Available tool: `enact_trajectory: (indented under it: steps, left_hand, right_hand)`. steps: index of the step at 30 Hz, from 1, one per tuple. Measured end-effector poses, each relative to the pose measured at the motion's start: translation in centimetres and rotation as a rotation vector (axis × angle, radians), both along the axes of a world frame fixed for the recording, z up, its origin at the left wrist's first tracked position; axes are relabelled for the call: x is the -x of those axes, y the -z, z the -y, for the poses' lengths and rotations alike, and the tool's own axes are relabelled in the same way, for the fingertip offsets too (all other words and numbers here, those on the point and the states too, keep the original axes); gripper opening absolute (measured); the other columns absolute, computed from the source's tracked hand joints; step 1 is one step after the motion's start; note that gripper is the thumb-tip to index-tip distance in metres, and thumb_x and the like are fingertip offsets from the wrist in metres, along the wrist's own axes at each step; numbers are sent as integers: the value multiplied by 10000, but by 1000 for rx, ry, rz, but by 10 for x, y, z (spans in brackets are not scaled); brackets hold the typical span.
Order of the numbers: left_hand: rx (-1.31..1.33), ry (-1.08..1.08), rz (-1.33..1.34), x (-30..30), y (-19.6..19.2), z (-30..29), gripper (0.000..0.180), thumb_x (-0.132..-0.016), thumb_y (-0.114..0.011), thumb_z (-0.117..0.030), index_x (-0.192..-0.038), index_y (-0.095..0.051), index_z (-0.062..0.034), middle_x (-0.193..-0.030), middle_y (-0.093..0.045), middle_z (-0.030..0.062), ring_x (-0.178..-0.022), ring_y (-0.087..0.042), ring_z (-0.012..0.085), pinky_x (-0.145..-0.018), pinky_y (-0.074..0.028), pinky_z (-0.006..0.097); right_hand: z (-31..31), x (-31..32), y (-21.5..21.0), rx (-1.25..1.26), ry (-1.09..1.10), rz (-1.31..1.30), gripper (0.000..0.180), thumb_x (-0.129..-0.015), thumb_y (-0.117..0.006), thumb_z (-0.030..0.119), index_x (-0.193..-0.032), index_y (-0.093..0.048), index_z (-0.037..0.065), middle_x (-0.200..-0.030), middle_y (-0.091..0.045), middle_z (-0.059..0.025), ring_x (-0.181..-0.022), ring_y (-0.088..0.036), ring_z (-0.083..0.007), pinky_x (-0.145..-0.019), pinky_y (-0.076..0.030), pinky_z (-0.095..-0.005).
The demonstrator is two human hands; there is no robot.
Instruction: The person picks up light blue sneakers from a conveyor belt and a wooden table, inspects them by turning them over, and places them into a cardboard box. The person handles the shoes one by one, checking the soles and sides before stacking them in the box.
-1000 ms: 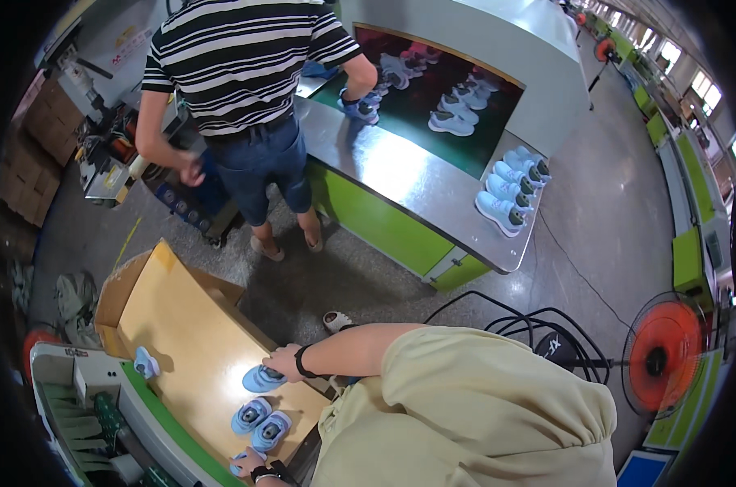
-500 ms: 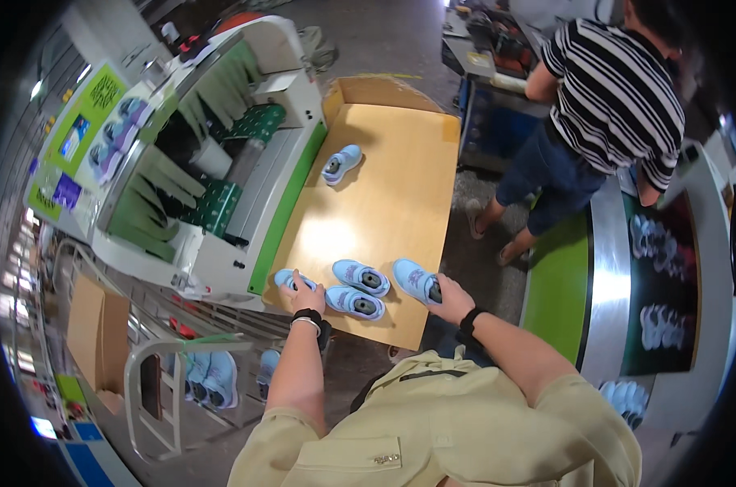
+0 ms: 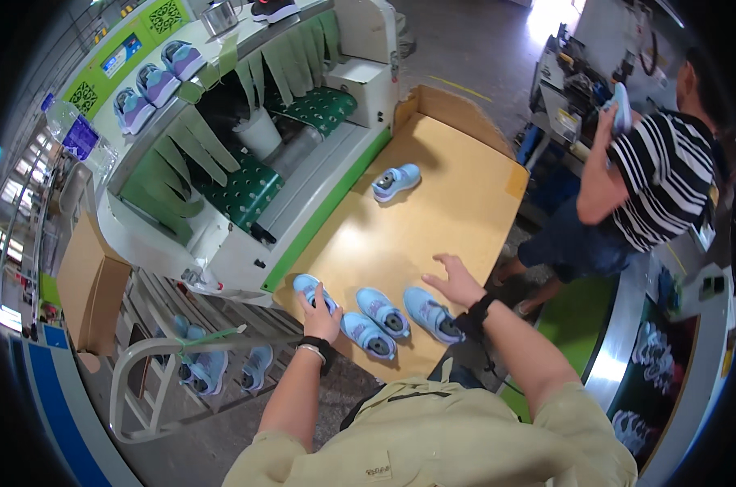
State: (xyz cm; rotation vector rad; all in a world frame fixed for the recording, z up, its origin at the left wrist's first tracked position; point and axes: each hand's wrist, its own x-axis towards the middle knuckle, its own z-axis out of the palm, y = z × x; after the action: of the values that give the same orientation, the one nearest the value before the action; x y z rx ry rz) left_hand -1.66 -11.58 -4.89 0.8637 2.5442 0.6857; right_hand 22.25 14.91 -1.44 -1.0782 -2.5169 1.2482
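Observation:
On a wooden tabletop [image 3: 457, 219], my left hand [image 3: 321, 318] grips a light blue sneaker [image 3: 307, 286] at the near left corner; the hand covers part of it. Beside it, two more light blue sneakers, the upper one [image 3: 382, 312] and the lower one [image 3: 366, 334], lie side by side, toes pointing away to the left. A further sneaker [image 3: 430, 312] rests just right of them. Over that one's far side hovers my right hand [image 3: 459, 282], fingers spread and holding nothing. Farther back a single sneaker [image 3: 396, 183] sits alone.
Left of the table stands a machine with green belts [image 3: 246, 191] and hanging strips; sneakers [image 3: 153, 81] and a bottle [image 3: 76, 130] are on top. A metal rack [image 3: 153, 349] holds more shoes. At right, a person [image 3: 660, 174] in stripes holds a shoe [image 3: 621, 107] near a conveyor [image 3: 619, 341].
My right hand has let go of the right-hand sneaker and lifted off it, fingers opening. My left hand stays on its sneaker. The view has shifted; the person at right now holds up a shoe.

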Motion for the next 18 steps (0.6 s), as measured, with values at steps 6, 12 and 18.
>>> enact_trajectory:
  steps: [6,12,18]
  left_hand:
    - [-65,-37,38,-3,-14,3,951,-805,-784,-233,-1572,-230,-132,-1564,-98,381,-1388,-331,552,-1128,-379,494]
    - [-181,-311,-25,-14,-57,19,868,-858,-739,-186,-1557,-238,-61,-1552,-241,316,-1398,-346,487,-1141,-357,479]
    - [-286,-404,-16,-13,-83,42,766,-887,-712,-169,-1519,-303,-26,-1514,-339,248,-1416,-350,401,-1172,-309,460]
  right_hand:
    - [-161,165,36,-56,118,-52,880,-837,-714,578,-1489,-404,74,-1450,-400,-340,-1359,-391,-491,-1157,-328,-491]
    - [-157,262,48,-7,118,34,583,-800,-764,377,-1291,-595,114,-1486,-351,-328,-1393,-340,-488,-1148,-331,-487]
    - [-61,245,70,-33,-205,-307,403,-728,-669,15,-1122,-622,88,-1391,-438,-276,-1317,-432,-447,-1116,-380,-427]
